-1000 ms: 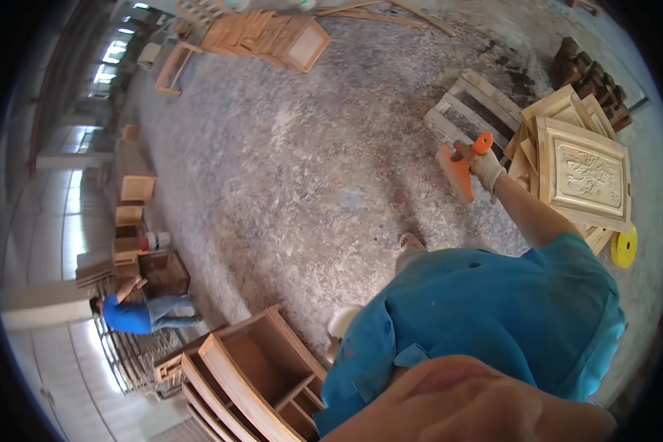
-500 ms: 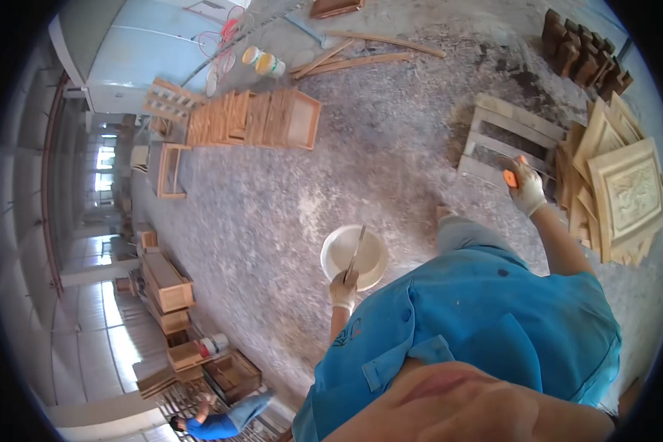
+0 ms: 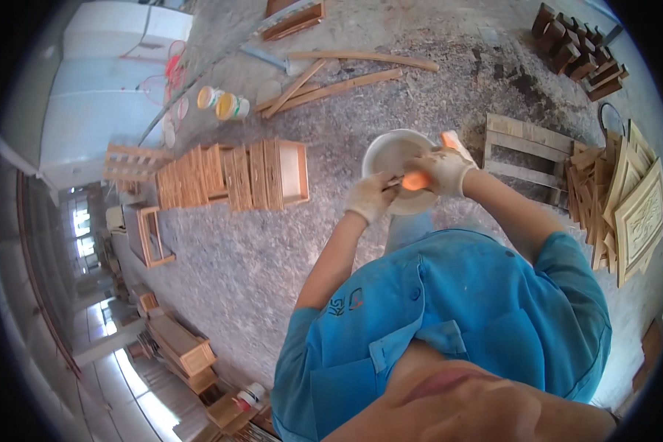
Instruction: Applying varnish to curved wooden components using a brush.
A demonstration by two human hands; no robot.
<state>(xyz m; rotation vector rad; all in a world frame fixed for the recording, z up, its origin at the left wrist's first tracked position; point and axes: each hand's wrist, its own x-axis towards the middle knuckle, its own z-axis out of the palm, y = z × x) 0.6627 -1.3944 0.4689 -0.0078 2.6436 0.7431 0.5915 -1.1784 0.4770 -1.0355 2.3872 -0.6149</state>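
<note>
My left hand [image 3: 370, 197] wears a pale glove and is closed on a thin flat tool [image 3: 393, 184]. My right hand [image 3: 445, 169], also gloved, grips an orange tool [image 3: 415, 180]; an orange part of it shows beyond my fingers at the upper right. Both hands are close together over a round white basin [image 3: 377, 146], the thin tool meeting or almost meeting the orange one. The basin's inside is partly hidden by my hands and the tools.
Pale carved panels [image 3: 638, 221] lean in a pile at right, beside a slatted pallet [image 3: 527, 129]. Dark wooden blocks [image 3: 573, 55] stand beyond. Wooden drawers [image 3: 291, 173] line up at left, with loose boards [image 3: 361, 59] and white-and-yellow buckets [image 3: 230, 104] farther back.
My left hand came into view holding the thin tool and has risen rightward. My right hand moved left from near the pallet to meet it over the basin. The view has turned.
</note>
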